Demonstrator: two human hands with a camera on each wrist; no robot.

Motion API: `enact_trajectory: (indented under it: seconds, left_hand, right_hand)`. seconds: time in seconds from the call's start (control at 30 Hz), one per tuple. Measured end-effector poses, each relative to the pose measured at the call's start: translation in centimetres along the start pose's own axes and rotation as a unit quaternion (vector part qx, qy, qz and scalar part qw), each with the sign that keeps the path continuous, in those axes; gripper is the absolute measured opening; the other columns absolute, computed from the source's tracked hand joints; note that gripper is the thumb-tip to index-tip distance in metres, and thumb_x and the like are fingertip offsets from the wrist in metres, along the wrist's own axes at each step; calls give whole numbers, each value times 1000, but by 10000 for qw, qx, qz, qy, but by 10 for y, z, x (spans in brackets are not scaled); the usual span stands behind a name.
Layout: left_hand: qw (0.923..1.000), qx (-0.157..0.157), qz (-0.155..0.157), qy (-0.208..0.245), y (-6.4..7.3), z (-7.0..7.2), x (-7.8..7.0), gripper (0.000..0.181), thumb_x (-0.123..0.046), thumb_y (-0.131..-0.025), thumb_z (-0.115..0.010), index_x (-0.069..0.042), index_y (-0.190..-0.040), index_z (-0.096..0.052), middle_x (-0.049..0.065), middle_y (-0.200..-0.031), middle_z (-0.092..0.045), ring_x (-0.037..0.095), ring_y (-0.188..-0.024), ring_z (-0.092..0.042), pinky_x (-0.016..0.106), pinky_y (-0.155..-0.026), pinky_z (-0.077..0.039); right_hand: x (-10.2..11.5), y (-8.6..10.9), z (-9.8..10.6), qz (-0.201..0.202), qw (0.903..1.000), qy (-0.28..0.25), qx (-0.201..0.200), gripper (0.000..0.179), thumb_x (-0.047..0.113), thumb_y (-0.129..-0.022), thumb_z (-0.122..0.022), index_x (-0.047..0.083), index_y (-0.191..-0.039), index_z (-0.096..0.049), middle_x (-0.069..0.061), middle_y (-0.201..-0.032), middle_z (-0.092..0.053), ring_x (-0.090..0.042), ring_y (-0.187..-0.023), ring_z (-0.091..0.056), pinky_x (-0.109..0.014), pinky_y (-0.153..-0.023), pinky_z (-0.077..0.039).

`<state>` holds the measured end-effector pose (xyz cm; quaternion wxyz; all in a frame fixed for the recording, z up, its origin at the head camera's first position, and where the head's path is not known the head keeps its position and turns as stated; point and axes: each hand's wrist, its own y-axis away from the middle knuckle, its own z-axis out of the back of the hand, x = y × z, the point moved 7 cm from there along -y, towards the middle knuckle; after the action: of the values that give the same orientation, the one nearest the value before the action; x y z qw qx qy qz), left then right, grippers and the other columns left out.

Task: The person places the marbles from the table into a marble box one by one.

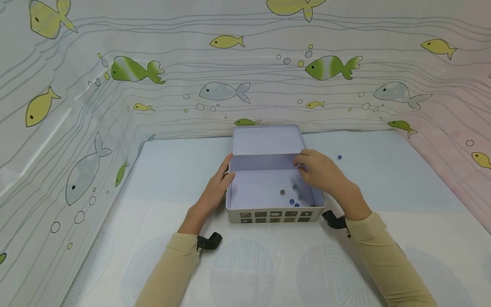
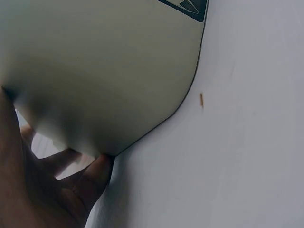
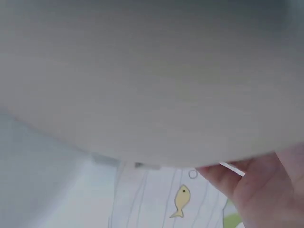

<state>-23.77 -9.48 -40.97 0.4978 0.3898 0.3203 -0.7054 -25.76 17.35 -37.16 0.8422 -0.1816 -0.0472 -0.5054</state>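
Observation:
A pale tin box (image 1: 264,187) stands on the table with its hinged lid (image 1: 267,140) raised at the back. Small glass marbles lie toward the right of its floor, among them a green marble (image 1: 295,186), a grey marble (image 1: 282,192) and a blue marble (image 1: 292,201). My left hand (image 1: 216,187) grips the box's left side, thumb by the rim; the left wrist view shows its fingers against the outer wall. Over the right rim, near the back corner, my right hand (image 1: 320,170) has its fingers bent inward. Whether anything is between those fingertips is hidden.
Another blue marble (image 1: 339,157) lies on the table (image 1: 368,179), right of the box. Behind the table and at both sides hangs a fish-patterned sheet (image 1: 268,72). A tiny brown speck (image 2: 201,99) shows on the surface beside the box.

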Motion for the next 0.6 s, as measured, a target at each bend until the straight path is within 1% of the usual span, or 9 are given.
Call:
enact_trajectory:
  seconds: [0.17,0.37,0.47,0.6]
  left_hand:
    - [10000,-20,-44,-3,-1,0,0,61,-29,-107,-35,-24,-162,-9,11,-167,-19,34,-153,-24,57,-120,-28]
    - [10000,1,-8,1,-1,-1,2,61,-29,-107,-35,-25,-162,-9,11,-167,-19,33,-153,-24,56,-120,-29]
    - [10000,1,5,-1,-1,-2,2,62,-29,-107,-35,-24,-162,-9,9,-167,-18,33,-153,-23,56,-119,-29]
    - [10000,-19,17,9,0,-2,2,62,-29,-106,-35,-24,-162,-9,8,-167,-18,33,-153,-23,56,-120,-27]
  right_hand:
    - [-6,2,12,-87,9998,-128,-150,19,2,-90,-64,5,-105,-74,-6,-101,-67,-22,-91,-62,-39,-81,-55]
    - [-25,6,28,-199,9990,-122,-384,18,-1,-89,-63,2,-105,-73,-10,-99,-67,-26,-93,-64,-44,-82,-55]
    - [-38,8,31,-331,9987,-82,-373,19,-2,-89,-60,0,-104,-72,-12,-99,-67,-28,-93,-64,-45,-82,-54]
    - [-53,9,31,-548,9981,-127,-233,18,0,-90,-58,0,-104,-71,-13,-97,-67,-30,-92,-62,-47,-80,-52]
